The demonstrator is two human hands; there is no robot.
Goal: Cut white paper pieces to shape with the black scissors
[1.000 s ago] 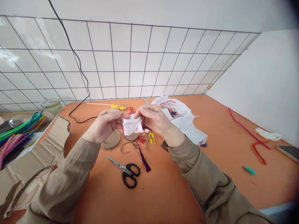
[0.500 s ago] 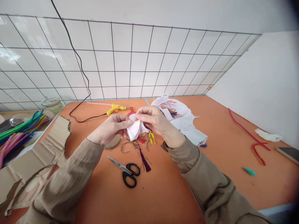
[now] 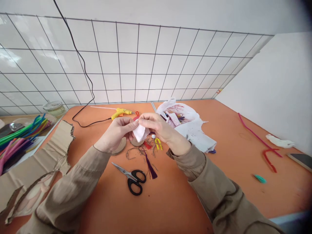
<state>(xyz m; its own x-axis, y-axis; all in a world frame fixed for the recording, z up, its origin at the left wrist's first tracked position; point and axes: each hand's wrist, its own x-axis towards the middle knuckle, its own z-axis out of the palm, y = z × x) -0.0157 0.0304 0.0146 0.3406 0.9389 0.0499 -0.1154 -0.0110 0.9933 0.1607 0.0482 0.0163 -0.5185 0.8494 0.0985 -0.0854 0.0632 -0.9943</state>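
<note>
Both hands meet above the middle of the orange table, pinching a small folded white cloth. My left hand has its thumb and fingers closed on the cloth's left side. My right hand grips its upper right edge, the fingertips close to the left thumb. Part of a round red item shows behind the cloth. Beneath and beside the hands lie a purple tassel, a yellow U-shaped piece, a red scrap and bits of twine. Black-handled scissors rest open nearer me.
A yellow glue gun with a black cord lies behind the left hand. Crumpled white cloth is at the right back. Cut cardboard and pipe cleaners are at left. A red pipe cleaner lies far right.
My hands have drawn closer together, the right one moving slightly left and down. The white cloth is gathered more compactly between them, uncovering a small white piece on the table.
</note>
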